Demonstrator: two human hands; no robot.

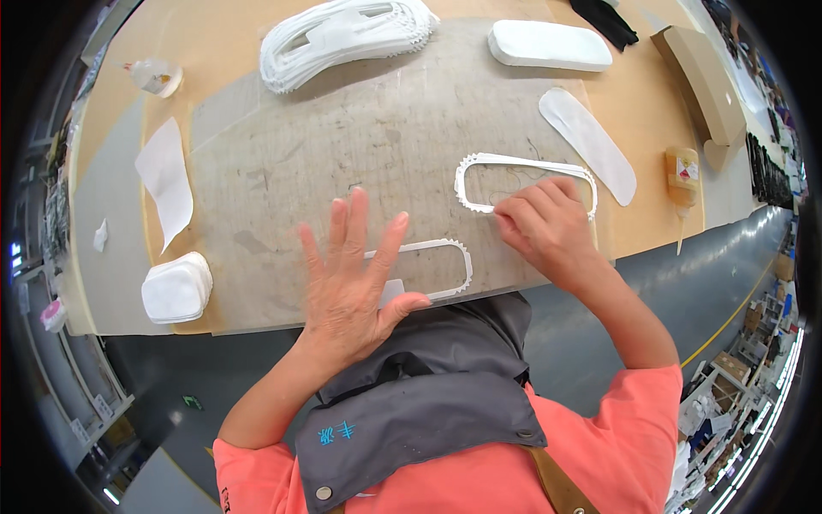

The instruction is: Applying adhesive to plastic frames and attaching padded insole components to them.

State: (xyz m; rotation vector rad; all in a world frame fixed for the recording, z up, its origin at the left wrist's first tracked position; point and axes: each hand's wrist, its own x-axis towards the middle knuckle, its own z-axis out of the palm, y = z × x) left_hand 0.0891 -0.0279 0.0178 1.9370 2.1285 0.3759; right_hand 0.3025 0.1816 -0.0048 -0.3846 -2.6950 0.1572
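Worn and scuffed, a grey work mat [377, 146] covers a tan table, seen from above over a grey apron and coral sleeves. Nearest the person, the left hand [347, 283] lies flat with its fingers spread and released, pressing down on one end of a white oval frame piece [445, 265] with a toothed edge, which rests on the mat just in front of the body. Beside it, slightly farther out, the right hand [544, 224] has its fingertips curled down and pinched on the near rim of a second white toothed frame piece [524, 182], also lying flat on the mat. Judging by the layout, only these two pieces are out and in hand, while most of the supply appears untouched. At the left edge sits a small stack of white pads [176, 288], and beyond it a loose white sheet [167, 176]. To the right, a white elongated insole-shaped piece [589, 144] lies just past the second frame, with an amber glue bottle [682, 176] near the table's edge. Farthest away are a large pile of white frames [342, 38], a white padded block [550, 44], a small bottle [154, 77] and a brown cardboard holder [706, 81]. Nothing lies between the hands and their pieces.
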